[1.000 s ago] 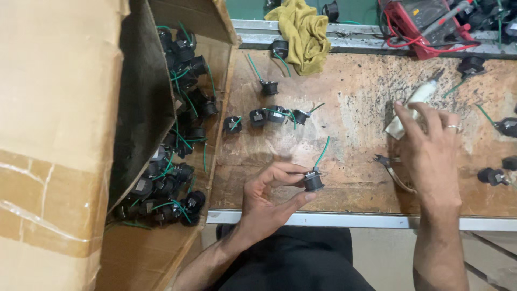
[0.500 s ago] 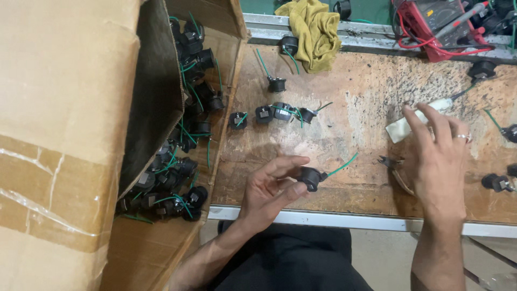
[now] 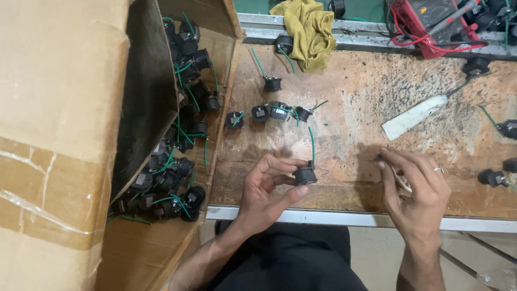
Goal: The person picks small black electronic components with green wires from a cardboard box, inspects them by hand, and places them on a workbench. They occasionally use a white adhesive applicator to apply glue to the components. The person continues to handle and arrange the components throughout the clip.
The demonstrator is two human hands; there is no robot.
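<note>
Left hand (image 3: 269, 188) fingers clamped on black plug (image 3: 305, 175); right hand (image 3: 417, 194) fingers curled, grip unclear. 5 plugs (image 3: 269, 112) on counter (image 3: 355, 134), many left in box (image 3: 177, 161).

Both forearms are bare, with no sleeves in view. The right hand (image 3: 414, 194) wears a thin silver ring (image 3: 439, 170) on one finger; the left hand (image 3: 267, 191) wears nothing. Dark clothing (image 3: 291, 258) covers the lap at the near edge.
</note>
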